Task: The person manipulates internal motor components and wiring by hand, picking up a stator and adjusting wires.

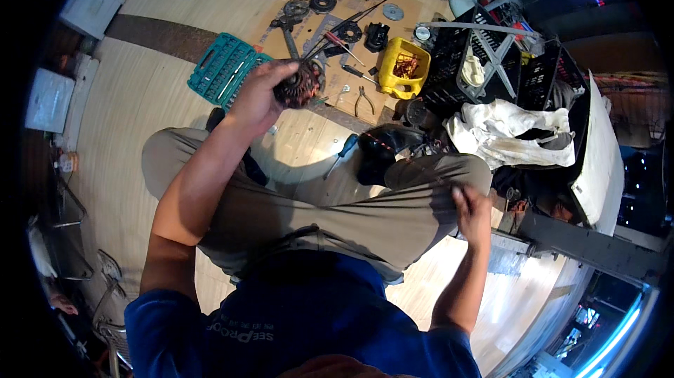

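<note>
Near the edge of the cardboard (413, 23), the left hand (261, 91) is holding the motor part (300, 90), fingers wrapping its left side. Bare floor (137, 118) is extending left past the tool case (223, 65); jug (390, 53) and crates (437, 76) are bounding the right. The part is showing a round, dark body (reddish ribs lining its side). By the right knee (442, 171), the right hand (474, 214) is partly curling, its grip too unclear to tell.

Pale wood-grain flooring (119, 146) spreads across the room, crossed by a dark brown band (158, 32); a white boxy unit (93, 0) stands at upper left; at lower right, a bluish-white light strip (616, 336) glows brightly.
</note>
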Demonstrator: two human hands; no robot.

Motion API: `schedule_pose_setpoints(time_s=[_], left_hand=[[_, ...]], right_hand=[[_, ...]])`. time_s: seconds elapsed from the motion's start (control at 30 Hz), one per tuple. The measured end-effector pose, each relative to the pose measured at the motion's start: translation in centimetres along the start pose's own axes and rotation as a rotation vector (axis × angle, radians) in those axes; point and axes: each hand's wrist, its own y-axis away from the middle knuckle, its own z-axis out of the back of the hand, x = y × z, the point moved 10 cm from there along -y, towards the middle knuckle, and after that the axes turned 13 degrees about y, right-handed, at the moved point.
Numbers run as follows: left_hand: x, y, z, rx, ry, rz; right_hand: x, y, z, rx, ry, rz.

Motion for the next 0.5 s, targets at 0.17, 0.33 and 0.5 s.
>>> schedule_pose_setpoints(time_s=[0.17,0.33,0.5], left_hand=[[-1.6,-0.4,3.4,-0.197,0.096,-0.22],[-1.9,-0.4,4.8,-0.207,0.13,-0.267],[-1.4,0.3,4.1,-0.215,0.145,-0.26]], right_hand=[[-8.2,9.9,-2.7,0.061,0.138,-0.151],[-23.4,28.3,-7.5,0.237,0.506,-0.527],[-30.8,50.6,-10.4,0.77,0.603,-0.886]])
